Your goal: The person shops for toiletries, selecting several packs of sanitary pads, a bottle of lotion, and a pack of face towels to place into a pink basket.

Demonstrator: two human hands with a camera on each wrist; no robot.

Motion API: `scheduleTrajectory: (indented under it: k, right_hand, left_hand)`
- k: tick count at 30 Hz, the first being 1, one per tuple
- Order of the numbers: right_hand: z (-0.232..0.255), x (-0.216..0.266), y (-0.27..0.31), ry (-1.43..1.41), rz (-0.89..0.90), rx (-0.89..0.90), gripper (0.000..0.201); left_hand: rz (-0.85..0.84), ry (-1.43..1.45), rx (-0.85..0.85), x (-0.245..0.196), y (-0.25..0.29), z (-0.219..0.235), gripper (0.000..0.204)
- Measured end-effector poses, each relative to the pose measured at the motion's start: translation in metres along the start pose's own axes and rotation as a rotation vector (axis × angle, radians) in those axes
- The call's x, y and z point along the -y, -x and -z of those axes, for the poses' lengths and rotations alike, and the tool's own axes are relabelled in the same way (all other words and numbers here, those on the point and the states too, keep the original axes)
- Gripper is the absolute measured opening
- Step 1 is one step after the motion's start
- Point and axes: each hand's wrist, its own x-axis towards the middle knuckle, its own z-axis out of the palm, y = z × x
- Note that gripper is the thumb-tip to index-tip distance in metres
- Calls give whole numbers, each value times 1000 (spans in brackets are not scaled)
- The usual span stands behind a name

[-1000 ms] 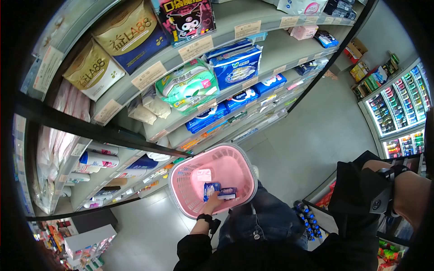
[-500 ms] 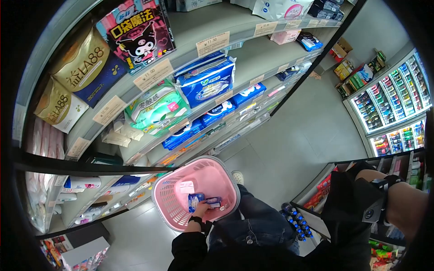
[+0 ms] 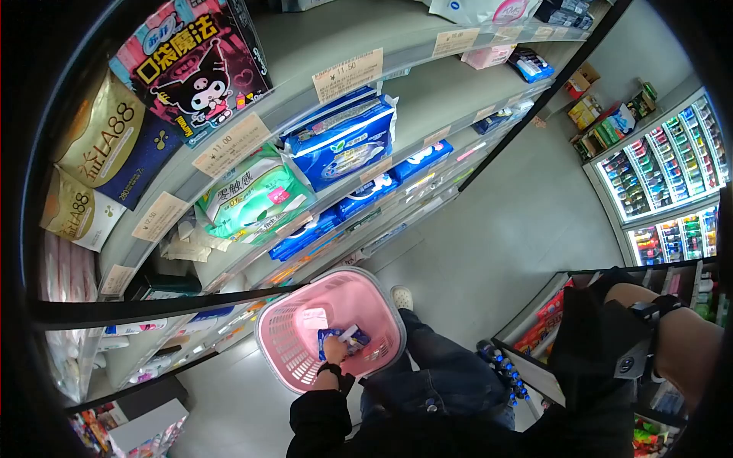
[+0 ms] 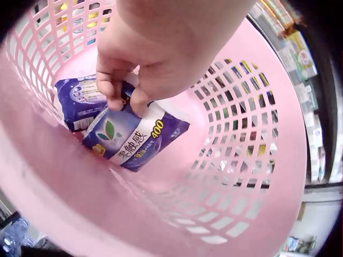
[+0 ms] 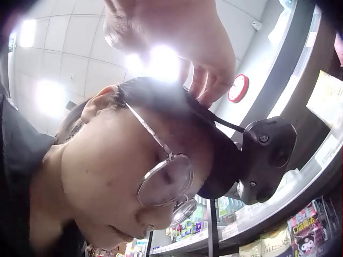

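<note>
Shop shelves curve beside me. My left hand pinches a purple pack inside the pink basket; it has just tipped up from lying flatter and overlaps the second purple pack, so I judge it partly lifted. My right hand is at my head, fingers bent; I cannot tell whether they grip anything. Basket count: two purple packs, one pale pack.
</note>
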Motion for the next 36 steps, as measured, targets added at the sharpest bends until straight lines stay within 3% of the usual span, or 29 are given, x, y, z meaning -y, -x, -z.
scheduleTrajectory:
  k: [2, 3, 5, 6, 8, 9, 11, 12, 14, 15, 18, 19, 21, 23, 24, 25, 27, 28, 29, 33, 36]
  right_hand:
    - [2, -5, 1, -2, -4, -14, 68]
    - [3, -7, 2, 1, -9, -18, 68]
    - [6, -12, 3, 11, -14, -22, 68]
    - [7, -16, 4, 14, -19, -25, 69]
    - [7, -26, 6, 21, -29, -31, 69]
    - [7, -31, 6, 23, -38, -34, 69]
    - [1, -36, 6, 19, -56, -41, 70]
    - [-1, -38, 5, 19, -65, -43, 70]
    - [-1, -39, 1, 35, -88, -31, 70]
    - [-1, -39, 0, 43, -99, -26, 71]
    - [-13, -37, -4, 58, -124, -28, 71]
    - [3, -29, -2, 62, -131, -23, 71]
    - [51, -7, 3, -12, -388, 215, 81]
    - [50, -22, 42, -234, -562, 84, 66]
    - [22, -58, 74, 186, -304, -416, 50]
    - [-6, -89, 96, 602, -12, -902, 35]
    - [17, -84, 105, 327, -337, -183, 41]
    - [12, -90, 114, 239, -360, -234, 45]
    - [9, -91, 122, 180, -399, -254, 45]
    - [-11, -91, 153, 217, -496, -381, 44]
    - [-30, -93, 173, 193, -630, -381, 37]
  left_hand:
    - [114, 74, 11, 41, -30, -21, 36]
    - [-83, -131, 74, 64, -40, -24, 35]
    - [253, 269, 162, 69, -43, -16, 35]
    - [251, 267, 167, 60, -36, -3, 35]
    - [388, 195, 226, 35, -23, 27, 68]
    - [389, 192, 234, 34, -28, 20, 68]
    - [548, 70, 135, 57, -45, -12, 126]
    - [550, 68, 142, 73, -53, -22, 126]
    - [522, 302, 273, 90, -67, -43, 155]
    - [525, 321, 297, 88, -65, -40, 158]
    - [477, 417, 271, 70, -55, -35, 159]
    - [544, 308, 213, 52, -47, -24, 153]
    - [611, 207, 154, 22, -39, 4, 148]
    - [526, 106, 266, 14, -36, 22, 128]
    - [456, 91, 149, 15, -36, 18, 108]
    - [458, 94, 142, 18, -38, 13, 108]
    - [323, 216, 97, 20, -41, 8, 98]
    - [234, 353, 99, 14, -36, 8, 86]
    - [218, 260, 61, 5, -34, 7, 80]
    - [109, 223, 28, -39, -4, 31, 79]
    - [-20, 450, 32, -55, 12, 57, 72]
